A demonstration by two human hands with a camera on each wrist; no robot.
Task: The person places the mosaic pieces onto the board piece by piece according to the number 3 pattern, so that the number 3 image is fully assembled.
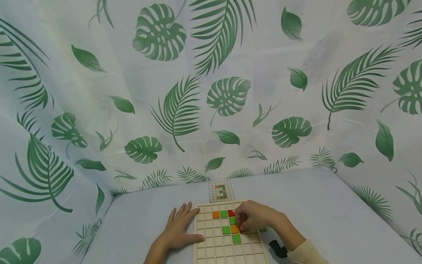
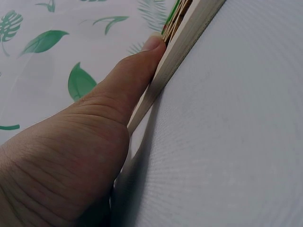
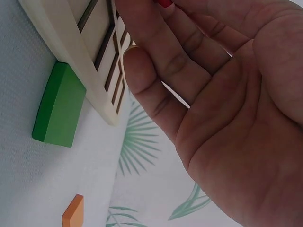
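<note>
A wooden grid board (image 1: 211, 253) lies on the table with orange, green and red tiles in its cells. My right hand (image 1: 255, 215) is over its right half, thumb and fingers pinching a red tile (image 1: 241, 229) beside an orange tile (image 1: 234, 229). A sliver of that red tile (image 3: 164, 2) shows at the top of the right wrist view. Just above and left, a red tile with a curved edge (image 1: 231, 213) is partly covered by the fingers. My left hand (image 1: 178, 227) lies spread along the board's left edge, its thumb (image 2: 137, 68) over the rim.
A small pattern card (image 1: 221, 191) with coloured squares lies behind the board. Off the board's right side are a green block (image 3: 59, 109) and an orange block (image 3: 73, 213). A black object (image 1: 278, 249) is by the right wrist. Leaf-printed cloth (image 1: 227, 146) hangs behind the table.
</note>
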